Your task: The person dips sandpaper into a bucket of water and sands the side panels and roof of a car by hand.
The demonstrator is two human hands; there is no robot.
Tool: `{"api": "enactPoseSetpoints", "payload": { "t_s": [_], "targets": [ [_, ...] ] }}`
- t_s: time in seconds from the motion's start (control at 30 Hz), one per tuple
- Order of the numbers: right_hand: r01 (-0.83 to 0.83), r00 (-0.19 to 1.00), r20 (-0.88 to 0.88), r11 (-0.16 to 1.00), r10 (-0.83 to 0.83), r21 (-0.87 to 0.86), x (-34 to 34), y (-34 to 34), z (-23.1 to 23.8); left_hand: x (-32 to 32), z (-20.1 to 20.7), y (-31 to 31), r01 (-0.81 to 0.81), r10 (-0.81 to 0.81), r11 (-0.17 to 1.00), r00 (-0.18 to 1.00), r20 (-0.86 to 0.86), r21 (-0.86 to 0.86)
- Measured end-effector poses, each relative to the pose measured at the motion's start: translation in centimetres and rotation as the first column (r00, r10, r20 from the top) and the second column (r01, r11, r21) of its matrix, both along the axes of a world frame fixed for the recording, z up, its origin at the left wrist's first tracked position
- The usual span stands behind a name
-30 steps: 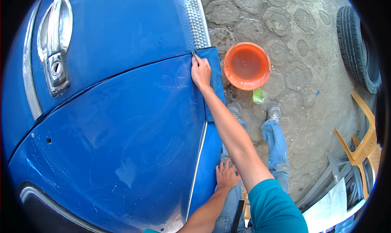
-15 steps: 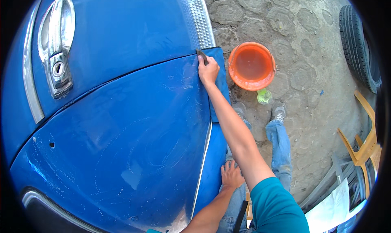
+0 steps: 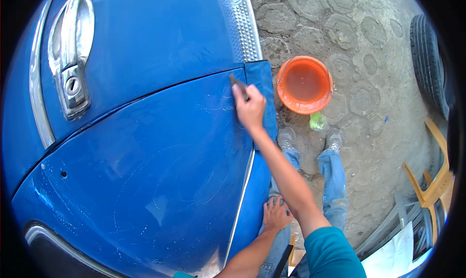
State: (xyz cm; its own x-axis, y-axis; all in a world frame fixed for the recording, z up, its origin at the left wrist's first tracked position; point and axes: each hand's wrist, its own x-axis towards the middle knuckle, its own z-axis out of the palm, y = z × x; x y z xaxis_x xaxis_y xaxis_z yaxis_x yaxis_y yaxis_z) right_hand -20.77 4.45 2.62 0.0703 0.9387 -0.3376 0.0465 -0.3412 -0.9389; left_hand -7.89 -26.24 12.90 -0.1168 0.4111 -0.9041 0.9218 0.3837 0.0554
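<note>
My right hand (image 3: 251, 106) grips a thin, dark, flat piece (image 3: 241, 87) that looks like folded sandpaper. Its tip meets the wet blue car panel (image 3: 145, 147), just below the seam and near the upper right corner. Faint curved streaks and small droplets mark the paint around it. Farther back, my left hand (image 3: 277, 214) lies with fingers spread on my jeans-clad left thigh, holding nothing. A blue cloth-like cover (image 3: 262, 84) hangs along the panel's right edge, beside my right wrist.
An orange bucket (image 3: 283, 96) of murky water stands on the paved ground, a bright green item (image 3: 318, 121) against its near side. To the right are a tyre (image 3: 421, 59) and a tan plastic chair (image 3: 437, 181). A chrome door handle (image 3: 71, 35) sticks out at upper left.
The dark piece has moved left and slightly down, off the seam's right end onto the panel, with my right hand slightly blurred. My left hand has stayed on the thigh.
</note>
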Motion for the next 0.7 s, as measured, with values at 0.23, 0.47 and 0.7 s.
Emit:
{"api": "enactPoseSetpoints", "payload": {
  "t_s": [0.23,0.47,0.7],
  "targets": [
    [0.151,0.988,0.017,0.979,-0.155,0.138,0.8,2.1,-0.4,1.6,-0.2,1.5,-0.031,0.033,0.998,0.999,0.038,-0.05],
    [-0.018,0.947,-0.304,0.964,0.102,0.267,2.5,-4.1,9.7,0.4,-0.6,-0.7,-0.022,0.024,0.998,0.999,0.046,-0.058],
    [0.117,0.985,-0.161,0.938,-0.067,0.326,1.3,3.9,6.1,1.7,-0.3,2.0,0.025,-0.023,0.999,0.999,0.047,-0.045]
  ]
}}
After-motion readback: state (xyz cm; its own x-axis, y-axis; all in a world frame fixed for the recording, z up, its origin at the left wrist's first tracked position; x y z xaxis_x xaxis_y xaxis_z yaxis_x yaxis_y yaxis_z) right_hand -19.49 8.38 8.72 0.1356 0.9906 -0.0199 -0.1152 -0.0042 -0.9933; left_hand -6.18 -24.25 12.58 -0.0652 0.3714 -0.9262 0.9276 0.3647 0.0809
